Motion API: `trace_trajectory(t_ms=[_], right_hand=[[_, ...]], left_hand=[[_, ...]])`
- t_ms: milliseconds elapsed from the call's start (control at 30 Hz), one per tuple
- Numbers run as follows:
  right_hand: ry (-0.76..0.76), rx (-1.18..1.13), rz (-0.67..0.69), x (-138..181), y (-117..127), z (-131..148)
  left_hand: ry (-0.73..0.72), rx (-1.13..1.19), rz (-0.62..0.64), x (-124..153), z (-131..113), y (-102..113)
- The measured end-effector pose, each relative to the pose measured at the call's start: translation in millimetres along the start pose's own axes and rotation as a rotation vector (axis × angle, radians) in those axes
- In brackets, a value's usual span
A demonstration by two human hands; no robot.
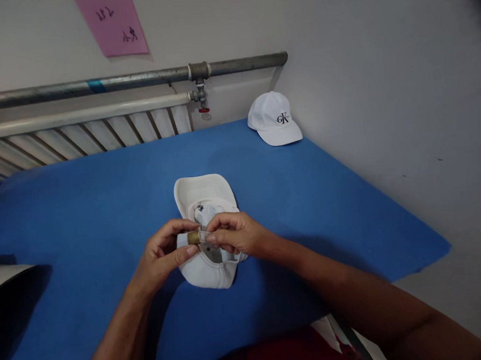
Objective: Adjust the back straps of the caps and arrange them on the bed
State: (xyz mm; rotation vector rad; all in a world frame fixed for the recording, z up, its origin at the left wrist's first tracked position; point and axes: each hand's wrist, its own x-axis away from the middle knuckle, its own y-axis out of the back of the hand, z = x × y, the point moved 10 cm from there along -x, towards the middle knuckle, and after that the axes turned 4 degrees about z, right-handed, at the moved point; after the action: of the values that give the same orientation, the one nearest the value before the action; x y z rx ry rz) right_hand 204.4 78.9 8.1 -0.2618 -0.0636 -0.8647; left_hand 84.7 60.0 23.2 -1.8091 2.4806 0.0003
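Blue cloth covers the table (105,208) that fills the head view, set against a pale wall with a grey pipe (138,78) and a white radiator (80,129) running along it, and a pink paper note (113,23) stuck above.

Between the fingers lies a white cap (205,230), turned upside down with its brim pointing away from the person and its back opening toward them. The left hand (164,254) pinches a small brass buckle (193,238) between thumb and forefinger; the other fingers are curled loosely under the cap's rear edge. The right hand (233,235) meets it from the other side, thumb and fingertips closed on the thin strap (203,237) that runs into the buckle. Both hands are grasping, neither is let go, and the fingertips nearly touch over the buckle.

By the look of it, the step in hand is working the back strap through its buckle, adjusting or fastening it. The next move probably calls for a steady hold on the buckle while the strap is drawn or fed through it, with the cap kept flat on the cloth.

Well beyond the fingers, near the far right corner, a second white cap (273,119) with dark lettering sits upright. Below the wrists a dark red garment (282,355) shows at the table's near edge.
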Motion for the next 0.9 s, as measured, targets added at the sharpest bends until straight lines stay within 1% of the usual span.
trace_trajectory(t_ms=[67,200,300,400,467,567,667,733,833,900], right_hand=[[-0.002,-0.007,0.002,-0.1,0.2,-0.8],[-0.003,-0.004,0.006,1.3,-0.7,2.3],[-0.001,-0.022,0.006,2.8,0.0,4.7],[-0.006,-0.039,0.010,3.9,1.1,5.1],[0.035,-0.077,0.005,4.4,2.1,9.2],[0.151,-0.095,-0.040,5.3,4.6,18.9],[0.208,0.003,-0.078,5.1,2.3,21.1],[0.186,0.023,-0.082,3.4,0.1,16.3],[0.109,-0.050,-0.066,0.6,0.0,6.1],[0.092,-0.094,-0.046,-0.3,0.5,3.9]], left_hand=[[0.004,0.043,0.015,-0.1,0.9,-1.1],[-0.020,0.045,0.021,-1.3,-1.2,-0.8],[-0.011,0.039,0.005,-1.7,0.4,1.8],[-0.001,0.000,-0.037,-1.3,0.7,6.4],[0.007,-0.037,-0.061,-1.2,0.3,7.9],[0.039,-0.034,-0.079,-2.2,2.5,5.6],[0.067,0.029,-0.028,-4.2,6.2,-4.6],[0.084,0.061,0.007,-4.5,8.5,-9.4],[0.099,0.089,0.010,-3.4,10.5,-7.8],[0.100,0.111,0.015,-2.9,11.1,-6.8]])
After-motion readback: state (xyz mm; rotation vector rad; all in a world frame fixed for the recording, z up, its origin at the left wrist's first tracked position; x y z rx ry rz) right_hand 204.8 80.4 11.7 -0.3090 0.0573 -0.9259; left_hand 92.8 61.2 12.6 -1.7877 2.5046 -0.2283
